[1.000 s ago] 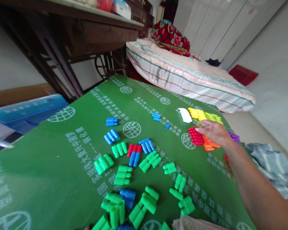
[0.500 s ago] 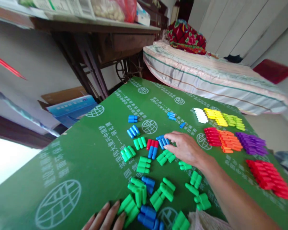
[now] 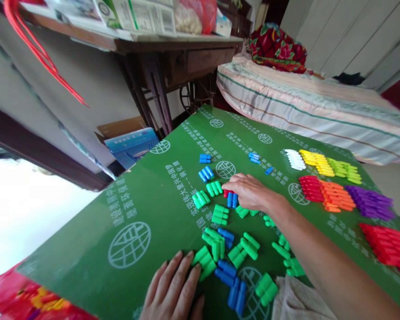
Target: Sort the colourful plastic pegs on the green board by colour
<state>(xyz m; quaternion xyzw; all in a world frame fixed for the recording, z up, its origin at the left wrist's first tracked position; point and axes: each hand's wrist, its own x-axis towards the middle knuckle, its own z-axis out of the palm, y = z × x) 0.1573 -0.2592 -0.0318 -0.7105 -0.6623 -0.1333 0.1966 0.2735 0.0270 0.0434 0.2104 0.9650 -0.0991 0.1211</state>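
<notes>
My right hand (image 3: 248, 190) reaches over the middle of the green board, its fingers curled and closed on small red bullet-shaped plastic blocks (image 3: 226, 193). Blue bullet blocks (image 3: 232, 200) stick out just below those fingers. The palm hides whatever lies under it. My left hand (image 3: 175, 284) rests flat near the board's front edge with fingers extended, fingertips against a green bullet-block group (image 3: 204, 262). Around both hands lie several more green blocks (image 3: 220, 214) and blue blocks (image 3: 236, 295).
Sorted rows sit at the right: white (image 3: 295, 159), yellow (image 3: 316, 162), lime (image 3: 345, 170), orange (image 3: 337, 195), purple (image 3: 370, 202) and red (image 3: 386, 249). Behind the board (image 3: 173, 191) stand a wooden table (image 3: 193, 62) and a bed (image 3: 296, 102). A red bag (image 3: 23, 298) lies front left.
My right hand has shifted left from a blue block group onto the red blocks, and its fingers have closed. My left hand stays by the green blocks, showing more of itself. The view has turned left.
</notes>
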